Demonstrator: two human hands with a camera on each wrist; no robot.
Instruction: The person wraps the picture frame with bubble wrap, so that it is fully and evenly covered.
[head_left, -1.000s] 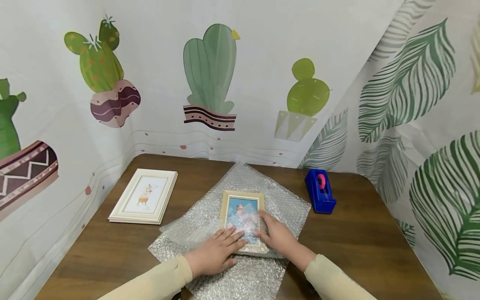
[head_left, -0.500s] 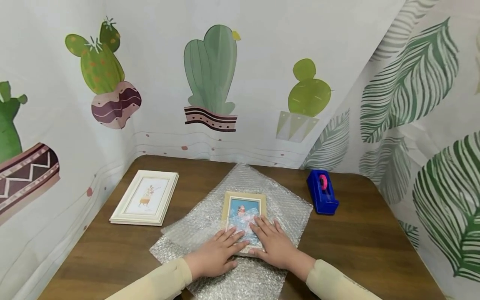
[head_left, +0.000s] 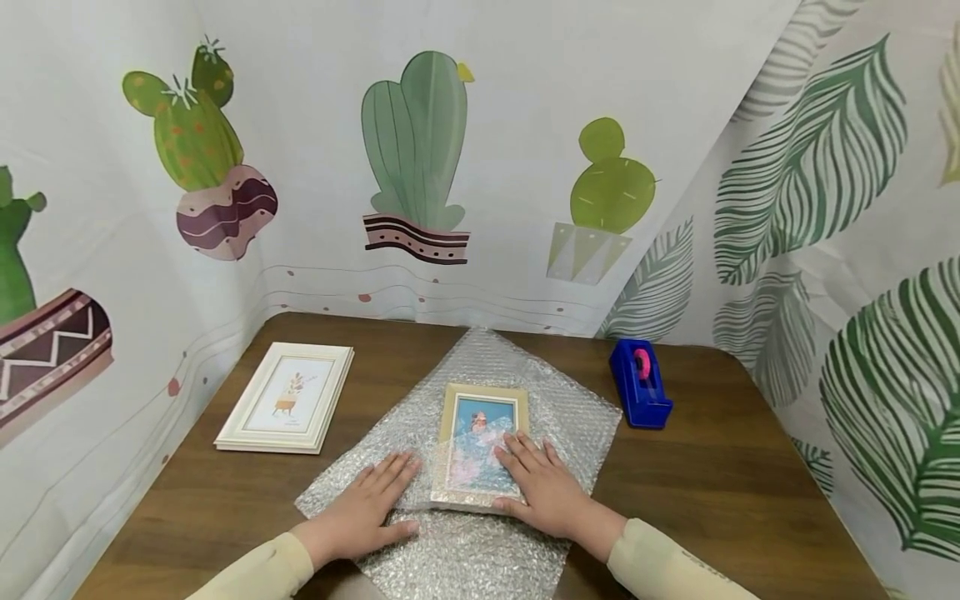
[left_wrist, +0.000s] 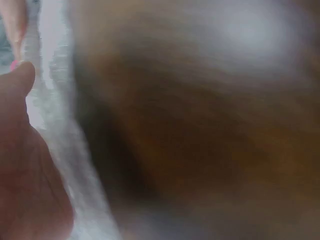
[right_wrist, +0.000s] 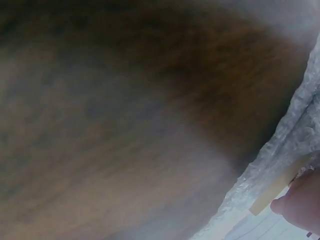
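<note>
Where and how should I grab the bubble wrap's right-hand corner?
I'd pinch the bubble wrap at that corner's tip, coming in from the right. The corner is thin, points outward and lies spread over the table, so a fingertip could probably slip underneath. The right hand is nearest, but rests on the picture frame.

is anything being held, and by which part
Nothing is gripped: the left hand rests on bubble wrap, the right hand on the lower right of the beige picture frame.

Tan picture frame [head_left: 480,419] lies face up on bubble wrap [head_left: 465,550], lower part apparently under clear flap [head_left: 476,467].
</note>
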